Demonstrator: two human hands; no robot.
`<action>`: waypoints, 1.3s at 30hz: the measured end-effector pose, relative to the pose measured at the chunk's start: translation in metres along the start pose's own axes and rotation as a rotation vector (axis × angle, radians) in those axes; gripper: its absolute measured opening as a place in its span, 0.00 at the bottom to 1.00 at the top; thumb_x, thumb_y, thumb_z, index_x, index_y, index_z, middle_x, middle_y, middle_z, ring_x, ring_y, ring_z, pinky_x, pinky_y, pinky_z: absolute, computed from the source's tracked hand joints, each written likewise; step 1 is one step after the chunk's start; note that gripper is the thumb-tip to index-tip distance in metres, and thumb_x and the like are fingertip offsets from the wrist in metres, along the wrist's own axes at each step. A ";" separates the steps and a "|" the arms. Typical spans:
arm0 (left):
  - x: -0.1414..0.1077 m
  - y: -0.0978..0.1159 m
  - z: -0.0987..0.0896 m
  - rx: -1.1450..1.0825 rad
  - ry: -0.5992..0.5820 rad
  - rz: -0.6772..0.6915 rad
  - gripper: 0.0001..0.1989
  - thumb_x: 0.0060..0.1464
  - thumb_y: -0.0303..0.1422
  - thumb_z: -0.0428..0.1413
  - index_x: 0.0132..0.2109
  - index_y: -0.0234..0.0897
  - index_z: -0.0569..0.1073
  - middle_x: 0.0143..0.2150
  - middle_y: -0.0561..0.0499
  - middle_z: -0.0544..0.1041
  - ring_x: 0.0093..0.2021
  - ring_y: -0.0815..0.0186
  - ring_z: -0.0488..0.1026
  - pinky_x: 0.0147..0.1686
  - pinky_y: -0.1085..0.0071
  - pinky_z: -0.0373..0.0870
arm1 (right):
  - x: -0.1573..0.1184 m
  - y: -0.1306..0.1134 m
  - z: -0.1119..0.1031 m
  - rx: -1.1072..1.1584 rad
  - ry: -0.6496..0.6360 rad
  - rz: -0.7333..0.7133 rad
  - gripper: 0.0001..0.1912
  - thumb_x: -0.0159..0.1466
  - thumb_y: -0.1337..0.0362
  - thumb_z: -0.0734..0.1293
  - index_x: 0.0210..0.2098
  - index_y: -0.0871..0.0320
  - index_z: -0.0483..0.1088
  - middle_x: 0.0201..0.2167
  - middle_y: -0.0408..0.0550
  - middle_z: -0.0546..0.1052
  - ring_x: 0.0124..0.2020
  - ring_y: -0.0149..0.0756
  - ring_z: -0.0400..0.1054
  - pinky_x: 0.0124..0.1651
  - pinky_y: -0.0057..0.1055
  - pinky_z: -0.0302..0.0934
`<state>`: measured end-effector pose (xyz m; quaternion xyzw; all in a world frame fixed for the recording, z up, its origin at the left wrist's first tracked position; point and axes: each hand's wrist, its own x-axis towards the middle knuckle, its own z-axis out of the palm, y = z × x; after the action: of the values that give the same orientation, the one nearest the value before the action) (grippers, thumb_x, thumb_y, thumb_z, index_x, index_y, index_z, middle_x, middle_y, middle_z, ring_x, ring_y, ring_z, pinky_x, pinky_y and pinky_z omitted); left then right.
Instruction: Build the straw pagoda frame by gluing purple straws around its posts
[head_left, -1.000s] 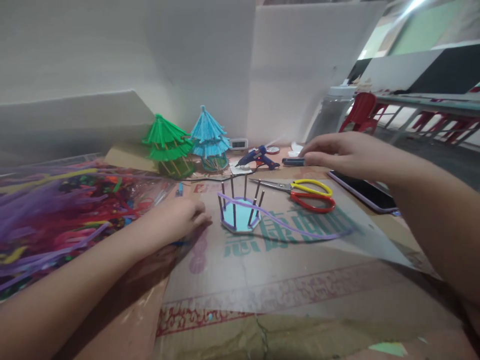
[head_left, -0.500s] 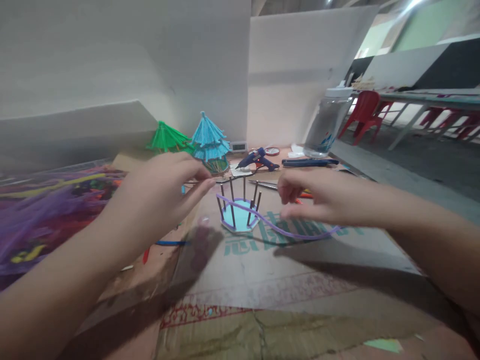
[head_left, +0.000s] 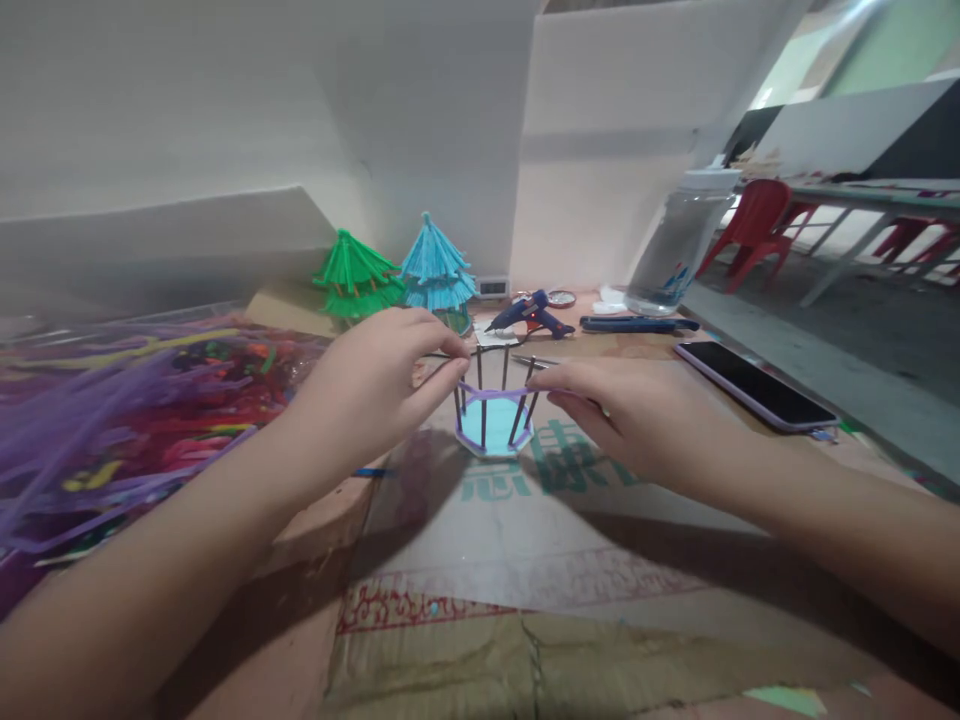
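Purple strip (head_left: 501, 394) across slim, dark posts (head_left: 484, 428)

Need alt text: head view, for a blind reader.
The right hand pinches a purple strip at a frame of upright sticks on a pale blue base; the left hand is at the frame's left. Behind: a green roofed model, a blue roofed model, a glue gun.

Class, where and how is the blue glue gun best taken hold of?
Grip the blue glue gun by its handle, coming from the right; that seems best, since its nozzle points left and the handle slants rightward, away from that tip.
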<state>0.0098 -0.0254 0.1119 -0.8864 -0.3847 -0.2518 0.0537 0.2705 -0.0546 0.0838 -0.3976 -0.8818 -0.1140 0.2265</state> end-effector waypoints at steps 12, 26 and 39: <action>-0.002 0.001 0.008 0.016 -0.026 0.121 0.13 0.65 0.36 0.53 0.43 0.36 0.81 0.47 0.43 0.78 0.50 0.54 0.73 0.52 0.55 0.70 | 0.003 0.003 0.010 -0.003 0.076 0.007 0.10 0.70 0.67 0.61 0.42 0.56 0.76 0.33 0.45 0.83 0.34 0.34 0.76 0.35 0.28 0.61; 0.000 0.000 0.012 -0.048 -0.082 0.059 0.15 0.65 0.40 0.53 0.43 0.38 0.82 0.51 0.43 0.77 0.53 0.54 0.72 0.54 0.54 0.67 | 0.002 0.005 0.012 0.024 0.053 0.020 0.11 0.71 0.66 0.61 0.43 0.55 0.76 0.33 0.45 0.82 0.33 0.34 0.74 0.36 0.28 0.60; 0.001 -0.002 0.012 -0.036 -0.048 0.095 0.14 0.66 0.35 0.51 0.44 0.35 0.81 0.50 0.41 0.78 0.53 0.53 0.73 0.53 0.53 0.69 | 0.001 0.005 0.015 0.035 0.058 0.039 0.11 0.71 0.66 0.61 0.44 0.54 0.75 0.34 0.44 0.82 0.34 0.34 0.74 0.35 0.29 0.59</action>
<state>0.0138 -0.0201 0.1015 -0.9104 -0.3386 -0.2344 0.0403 0.2687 -0.0452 0.0719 -0.4072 -0.8688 -0.1058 0.2611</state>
